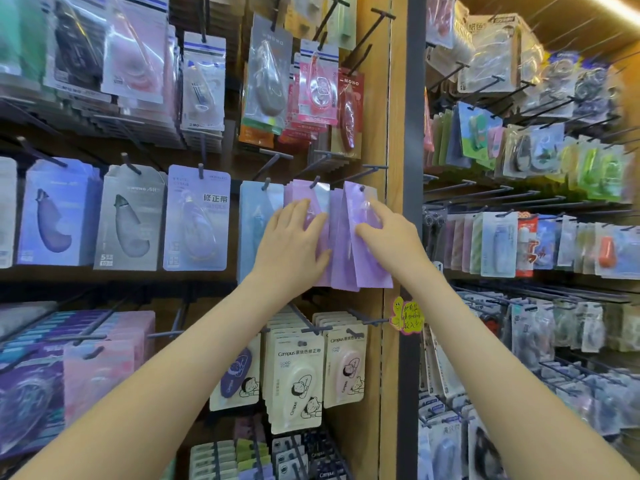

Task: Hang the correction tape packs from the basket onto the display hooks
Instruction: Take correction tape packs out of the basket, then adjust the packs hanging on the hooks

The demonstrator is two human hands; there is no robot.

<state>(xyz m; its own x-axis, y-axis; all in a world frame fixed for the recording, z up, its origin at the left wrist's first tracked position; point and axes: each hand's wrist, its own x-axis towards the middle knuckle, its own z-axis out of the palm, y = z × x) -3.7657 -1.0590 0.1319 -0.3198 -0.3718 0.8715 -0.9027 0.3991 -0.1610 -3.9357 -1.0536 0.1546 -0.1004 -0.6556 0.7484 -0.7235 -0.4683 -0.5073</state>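
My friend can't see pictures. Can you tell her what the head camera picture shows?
Two bare hands handle purple correction tape packs hanging from display hooks in a shop: the left hand lies flat on them and the right hand curls round the front one. Other packs hang all around.

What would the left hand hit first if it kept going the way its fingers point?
The left hand lies flat on the purple packs. Sliding on up and right, its fingertips would probably meet the hook they hang from; depth is hard to judge.
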